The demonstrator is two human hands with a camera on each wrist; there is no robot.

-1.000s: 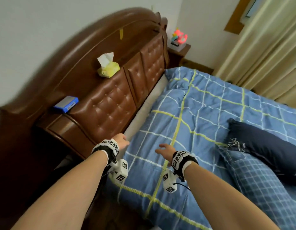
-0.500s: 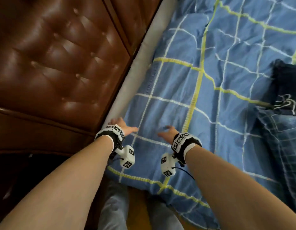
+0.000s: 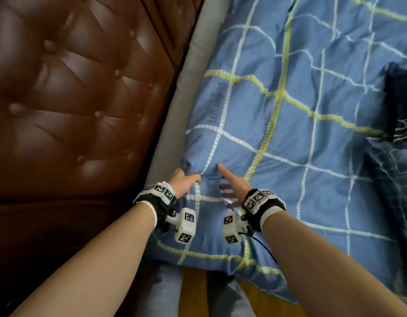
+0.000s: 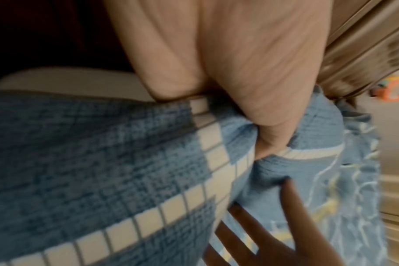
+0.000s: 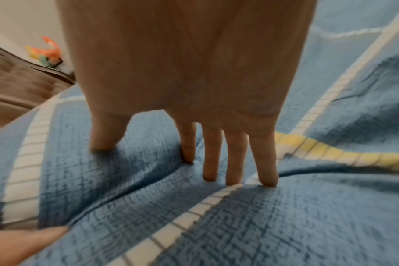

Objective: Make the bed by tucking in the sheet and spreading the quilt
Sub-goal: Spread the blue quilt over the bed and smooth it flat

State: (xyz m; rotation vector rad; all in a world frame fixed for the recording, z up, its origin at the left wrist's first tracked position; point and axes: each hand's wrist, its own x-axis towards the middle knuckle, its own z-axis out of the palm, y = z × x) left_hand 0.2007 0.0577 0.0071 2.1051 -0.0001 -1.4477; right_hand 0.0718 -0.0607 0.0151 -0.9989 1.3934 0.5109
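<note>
A blue sheet [image 3: 300, 156] with white and yellow checks covers the mattress [image 3: 175, 124], whose grey edge shows along the headboard. My left hand [image 3: 185, 180] grips a bunched fold of the sheet at its corner near that edge. In the left wrist view the left hand [image 4: 264, 144] has the thumb dug into the puckered sheet [image 4: 103, 162]. My right hand [image 3: 232, 188] lies just to the right, fingers spread. The right wrist view shows the right hand [image 5: 216, 162] with straight fingertips pressing on the sheet [image 5: 285, 225]. A darker plaid quilt [image 3: 389, 170] lies crumpled at the right.
A brown tufted leather headboard [image 3: 79, 99] fills the left side. A navy pillow [image 3: 399, 94] rests above the quilt at the right edge. Below the sheet's hanging edge I see my jeans [image 3: 163, 294] and an orange wooden floor [image 3: 193, 291].
The head has tilted down and closer to the bed corner. Both hands moved forward onto the sheet; the left one closed on a fold of it and the right spread flat.
</note>
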